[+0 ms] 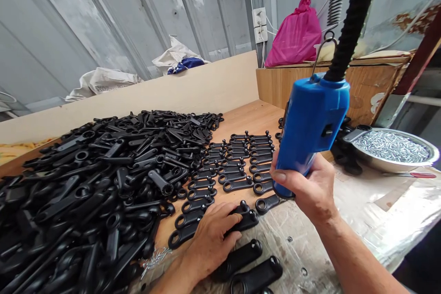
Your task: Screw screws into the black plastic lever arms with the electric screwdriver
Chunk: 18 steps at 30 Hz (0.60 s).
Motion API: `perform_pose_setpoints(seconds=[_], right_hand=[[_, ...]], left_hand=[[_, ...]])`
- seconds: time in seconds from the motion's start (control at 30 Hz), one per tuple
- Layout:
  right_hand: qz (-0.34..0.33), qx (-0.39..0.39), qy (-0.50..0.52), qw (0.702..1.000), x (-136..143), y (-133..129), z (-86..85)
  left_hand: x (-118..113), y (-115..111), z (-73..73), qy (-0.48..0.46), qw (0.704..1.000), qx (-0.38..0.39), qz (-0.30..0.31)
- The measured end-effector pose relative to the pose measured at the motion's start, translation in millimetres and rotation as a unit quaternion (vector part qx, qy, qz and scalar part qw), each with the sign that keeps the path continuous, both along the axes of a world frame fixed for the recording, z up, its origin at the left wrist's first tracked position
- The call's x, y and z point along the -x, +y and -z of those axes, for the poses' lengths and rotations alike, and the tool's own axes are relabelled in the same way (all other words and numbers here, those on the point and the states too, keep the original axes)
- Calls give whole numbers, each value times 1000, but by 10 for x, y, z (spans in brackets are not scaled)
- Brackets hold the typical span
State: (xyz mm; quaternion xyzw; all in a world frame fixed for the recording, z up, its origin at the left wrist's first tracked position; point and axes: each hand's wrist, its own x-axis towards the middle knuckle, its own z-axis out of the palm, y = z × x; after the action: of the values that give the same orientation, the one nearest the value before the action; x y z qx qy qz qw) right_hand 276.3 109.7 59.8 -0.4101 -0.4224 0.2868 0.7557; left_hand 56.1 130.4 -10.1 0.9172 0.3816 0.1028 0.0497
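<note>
My right hand [310,183] is wrapped round the lower end of a blue power screwdriver [306,124], which hangs from a spring and a thick black cable. My left hand [215,236] rests on black handle-shaped parts [246,220] at the front of the board, its thumb and fingers closing on them. Rows of similar black parts [236,177], each with a ring at one end and a screw at the other, lie just beyond. Nearer to me are more black parts [258,275], beside my left hand. The driver's tip is hidden.
A big heap of black parts [103,183] covers the left side. Loose screws [156,259] lie near its front edge. At the right stand a metal bowl of screws [396,149] and a red-handled tool [422,175]. A pink bag [294,34] sits on a wooden box [372,82] behind.
</note>
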Motion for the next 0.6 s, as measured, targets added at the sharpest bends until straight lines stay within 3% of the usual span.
perform_pose_setpoints(seconds=[0.23, 0.4, 0.6], right_hand=[[-17, -9, -15, 1000, -13, -7, 40], [-35, -1, -7, 999, 15, -23, 27], [-62, 9, 3, 998, 83, -43, 19]], left_hand=[[40, -63, -62, -9, 995, 88, -54], [64, -107, -31, -20, 996, 84, -32], [114, -186, 37, -32, 999, 26, 1]])
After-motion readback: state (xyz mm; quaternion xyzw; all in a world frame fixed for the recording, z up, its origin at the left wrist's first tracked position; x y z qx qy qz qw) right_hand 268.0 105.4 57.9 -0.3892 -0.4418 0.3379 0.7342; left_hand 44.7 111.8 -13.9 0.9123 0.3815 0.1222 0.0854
